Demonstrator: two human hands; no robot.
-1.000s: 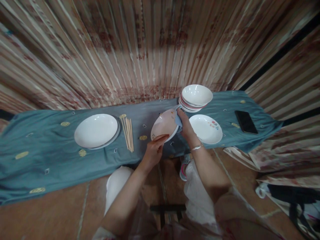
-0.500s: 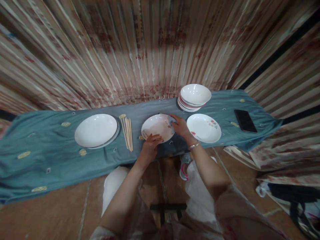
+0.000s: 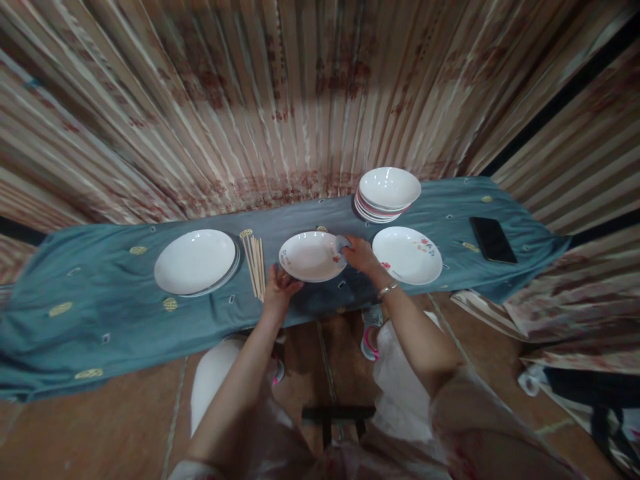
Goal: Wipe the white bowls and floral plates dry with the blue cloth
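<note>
On the cloth-covered table (image 3: 130,320), left of its middle, sits one plate stack (image 3: 195,262) of at least two white plates. Beside it lies one bundle of chopsticks (image 3: 257,263), several but too close to count, running from far edge towards near edge. Next, near the front edge, the left hand (image 3: 283,285) meets the dish's left near rim, thumb and fingers apart; whether they grip cannot be told. The one shallow dish (image 3: 313,257) is over the table's middle, opening upward, its oval outline longest left to right, along the long edges. The right hand (image 3: 357,253) is clamped on one blue-grey cloth (image 3: 343,244) at the dish's right rim. By the far edge stands one bowl stack (image 3: 390,190), at least three rims showing; nearer the front, one floral plate (image 3: 410,257). One black phone (image 3: 493,239) lies towards the right end.
</note>
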